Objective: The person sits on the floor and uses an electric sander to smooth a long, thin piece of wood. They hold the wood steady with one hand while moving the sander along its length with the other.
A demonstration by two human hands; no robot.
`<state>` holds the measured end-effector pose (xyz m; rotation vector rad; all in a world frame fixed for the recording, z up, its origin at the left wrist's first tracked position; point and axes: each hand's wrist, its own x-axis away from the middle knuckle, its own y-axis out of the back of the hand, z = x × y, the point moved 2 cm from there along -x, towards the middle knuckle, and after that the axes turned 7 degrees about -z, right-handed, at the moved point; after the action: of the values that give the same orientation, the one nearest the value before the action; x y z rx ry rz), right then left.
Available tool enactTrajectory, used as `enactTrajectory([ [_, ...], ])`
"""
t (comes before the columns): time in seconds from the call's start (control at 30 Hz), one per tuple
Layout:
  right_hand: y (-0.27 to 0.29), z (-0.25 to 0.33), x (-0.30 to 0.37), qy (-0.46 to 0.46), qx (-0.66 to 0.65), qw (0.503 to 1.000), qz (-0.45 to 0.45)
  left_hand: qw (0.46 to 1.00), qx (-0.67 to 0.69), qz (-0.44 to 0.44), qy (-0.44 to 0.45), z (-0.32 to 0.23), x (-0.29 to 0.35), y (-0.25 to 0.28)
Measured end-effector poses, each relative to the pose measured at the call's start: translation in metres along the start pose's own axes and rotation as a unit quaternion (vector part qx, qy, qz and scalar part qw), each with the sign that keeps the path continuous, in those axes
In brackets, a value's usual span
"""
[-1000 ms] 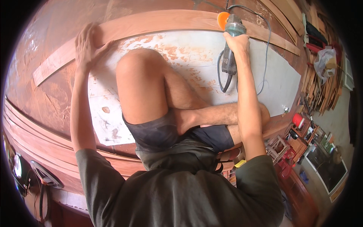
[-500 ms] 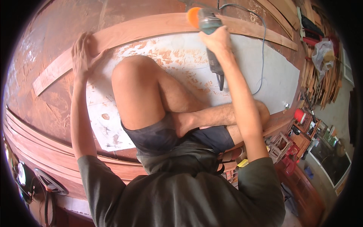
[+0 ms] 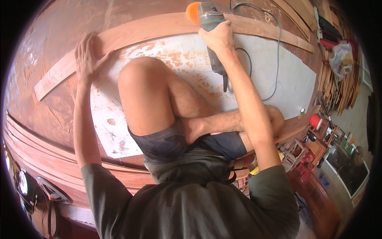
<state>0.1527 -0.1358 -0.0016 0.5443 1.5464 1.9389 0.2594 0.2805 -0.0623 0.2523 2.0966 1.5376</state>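
Grinder (image 3: pixel 215 51) gripped by R hand (image 3: pixel 219 36); plank (image 3: pixel 147 28) steadied at left by spread L hand (image 3: pixel 87 55). Seemingly part-worked; remainder can't be judged.

The left arm (image 3: pixel 81 119) is being stretched forward, the left hand (image 3: pixel 85 59) being held palm down, the thumb (image 3: pixel 106 57) being spread from the fingers (image 3: pixel 81 49). The right arm (image 3: pixel 250 103) is being extended forward and inward, the right hand (image 3: pixel 219 36) being curled in grip.

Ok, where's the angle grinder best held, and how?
Likely around the long body of the angle grinder, coming from the person's side, where the right grip closes on it: it runs back toward the person, with the orange disc at the far end.
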Motion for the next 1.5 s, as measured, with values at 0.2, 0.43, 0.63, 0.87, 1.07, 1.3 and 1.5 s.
enactTrajectory([
  [0.2,0.019,-0.053,-0.042,-0.077,0.003,0.985,0.156,1.000,0.000,0.005,0.010,0.002,0.003,0.000],
  [0.43,0.027,-0.022,-0.031,-0.099,0.026,0.990,0.098,1.000,0.003,0.001,0.005,0.002,0.000,-0.001],
  [0.63,0.014,0.011,-0.009,-0.023,0.015,0.996,0.089,1.000,0.003,-0.004,0.000,0.006,0.003,-0.004],
  [0.87,0.007,-0.045,-0.040,-0.065,0.009,0.991,0.118,0.999,0.031,-0.022,0.000,0.001,0.001,-0.005],
  [1.07,0.007,0.017,0.000,-0.030,-0.018,0.995,0.098,0.999,0.030,-0.020,0.004,0.003,0.000,-0.002],
  [1.3,0.001,0.062,0.028,0.065,-0.022,0.988,0.136,0.999,0.031,-0.014,0.014,0.003,0.002,-0.007],
  [1.5,0.016,0.007,0.002,-0.008,-0.015,0.984,0.175,0.999,0.011,-0.020,0.023,0.005,0.004,0.000],
])
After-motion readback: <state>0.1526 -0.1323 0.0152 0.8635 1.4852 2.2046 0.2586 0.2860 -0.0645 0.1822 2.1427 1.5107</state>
